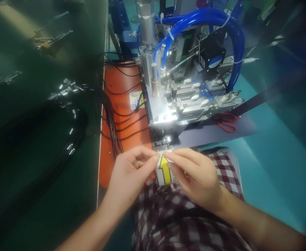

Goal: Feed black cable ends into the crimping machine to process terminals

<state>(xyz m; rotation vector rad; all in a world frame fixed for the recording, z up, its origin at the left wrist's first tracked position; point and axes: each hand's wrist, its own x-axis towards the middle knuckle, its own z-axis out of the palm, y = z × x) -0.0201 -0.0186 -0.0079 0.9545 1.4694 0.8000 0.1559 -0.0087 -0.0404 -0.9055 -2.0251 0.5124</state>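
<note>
My left hand (133, 167) is closed in a pinch, thumb against forefinger, at the near end of a machine. Facing it, my right hand (194, 170) pinches too, its fingertips almost meeting those of the left. Whatever lies between the fingertips is too small to make out. Just below them, a white label with a yellow arrow (166, 172) points away from me. Beyond the hands, the metal head of the machine (163, 113) is brightly lit.
Thin black cables (111, 127) run across an orange plate (128, 139) on the left. A dark green surface (38, 209) beside it holds a bundle of shiny-tipped cables (70, 87). Thick blue tubes (236, 38) arch over the machine. A red cord loop (228, 122) lies at right.
</note>
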